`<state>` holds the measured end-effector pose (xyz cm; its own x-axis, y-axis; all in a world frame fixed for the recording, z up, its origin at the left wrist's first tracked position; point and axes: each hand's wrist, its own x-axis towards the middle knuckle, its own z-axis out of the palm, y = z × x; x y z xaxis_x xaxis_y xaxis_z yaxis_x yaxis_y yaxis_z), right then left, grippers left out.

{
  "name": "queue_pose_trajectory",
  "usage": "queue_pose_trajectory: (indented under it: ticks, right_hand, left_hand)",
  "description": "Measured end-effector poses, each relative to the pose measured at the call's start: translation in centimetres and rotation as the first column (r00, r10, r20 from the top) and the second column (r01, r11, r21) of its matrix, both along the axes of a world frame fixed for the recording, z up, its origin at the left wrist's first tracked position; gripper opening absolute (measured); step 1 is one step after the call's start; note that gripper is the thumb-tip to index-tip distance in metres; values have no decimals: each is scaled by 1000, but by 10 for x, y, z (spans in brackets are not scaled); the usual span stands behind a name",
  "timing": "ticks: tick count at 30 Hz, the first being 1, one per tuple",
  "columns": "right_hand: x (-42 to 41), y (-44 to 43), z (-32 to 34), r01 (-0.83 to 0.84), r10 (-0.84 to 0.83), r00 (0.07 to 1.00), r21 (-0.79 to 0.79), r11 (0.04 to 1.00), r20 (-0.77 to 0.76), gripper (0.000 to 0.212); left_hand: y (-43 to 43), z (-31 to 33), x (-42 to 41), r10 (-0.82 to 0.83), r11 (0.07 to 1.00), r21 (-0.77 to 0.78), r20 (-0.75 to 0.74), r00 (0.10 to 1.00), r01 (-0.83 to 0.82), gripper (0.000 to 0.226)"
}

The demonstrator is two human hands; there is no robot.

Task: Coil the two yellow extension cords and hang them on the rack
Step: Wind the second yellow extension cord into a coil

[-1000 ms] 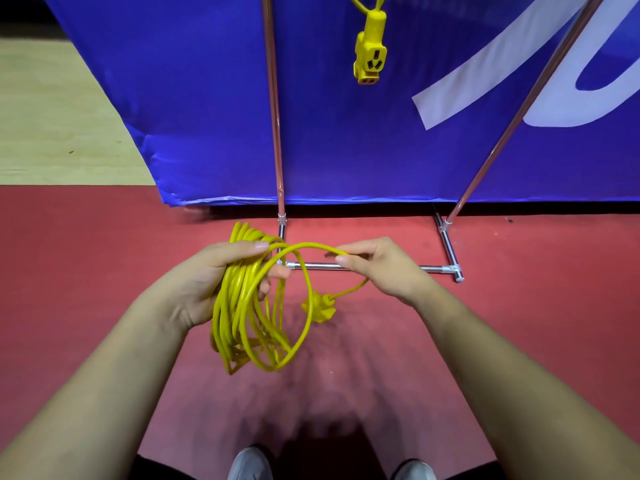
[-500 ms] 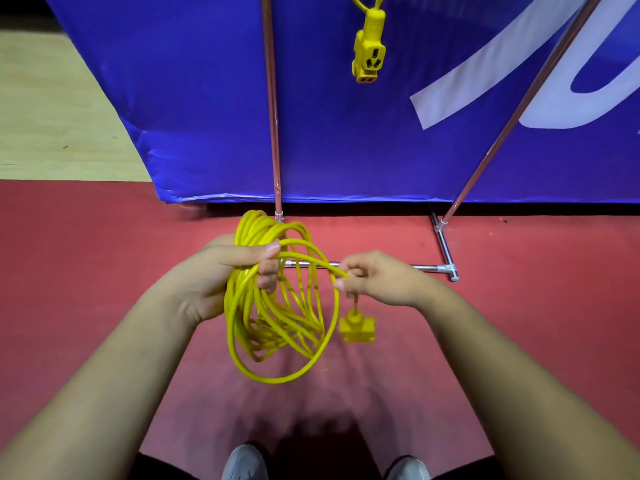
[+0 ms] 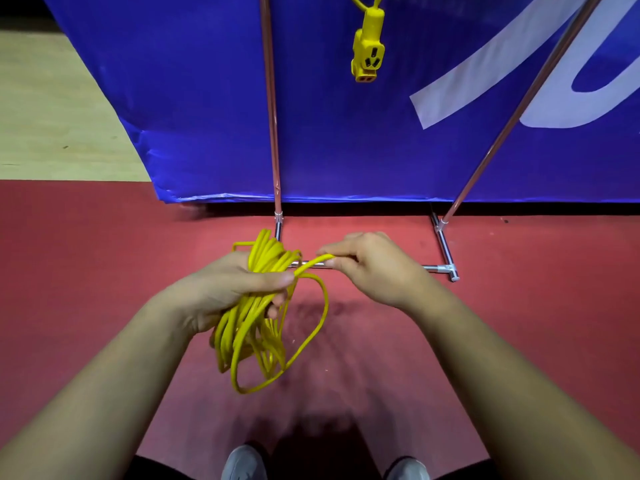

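rack poles ahead — banner behind

Head-worn view, forward and down

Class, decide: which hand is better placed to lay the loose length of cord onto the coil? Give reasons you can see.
Right. The right hand pinches the loose length beside the coil; the left hand is wrapped round the loops, likely needed to keep them together.

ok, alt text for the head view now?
A person's left hand grips a coiled yellow extension cord while the right hand pinches one strand of it. Behind, a second yellow cord's socket hangs between the metal-tube rack's poles, before a blue banner.
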<state>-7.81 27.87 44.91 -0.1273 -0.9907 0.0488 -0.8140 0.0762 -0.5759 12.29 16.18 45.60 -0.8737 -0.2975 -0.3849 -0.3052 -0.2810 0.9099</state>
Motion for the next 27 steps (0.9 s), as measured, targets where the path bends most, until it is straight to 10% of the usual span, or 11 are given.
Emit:
queue_pose_trajectory:
  ticks: [4, 9, 18, 23, 27]
  right_hand:
    - [2, -1, 15, 58, -49, 995, -113, 992, 83, 36]
    - [19, 0, 1, 21, -13, 993, 69, 997, -114, 114]
    - [26, -8, -17, -145, 140, 989, -152, 978, -48, 23]
    - [24, -8, -6, -15, 15, 999, 7, 1000, 33, 17]
    - [21, -9, 0, 71, -75, 996, 74, 995, 51, 18]
  left_hand:
    - [3, 1, -6, 5, 998, -62, 14, 1000, -4, 25]
    - [6, 6, -7, -119, 992, -37, -28, 992, 118, 21]
    - [3, 11, 0, -391, 904, -155, 82, 917, 399, 32]
    - [-2, 12, -2, -202, 842, -472, 177, 963, 263, 11]
    - [0, 10, -1, -29, 646, -757, 102, 994, 97, 36]
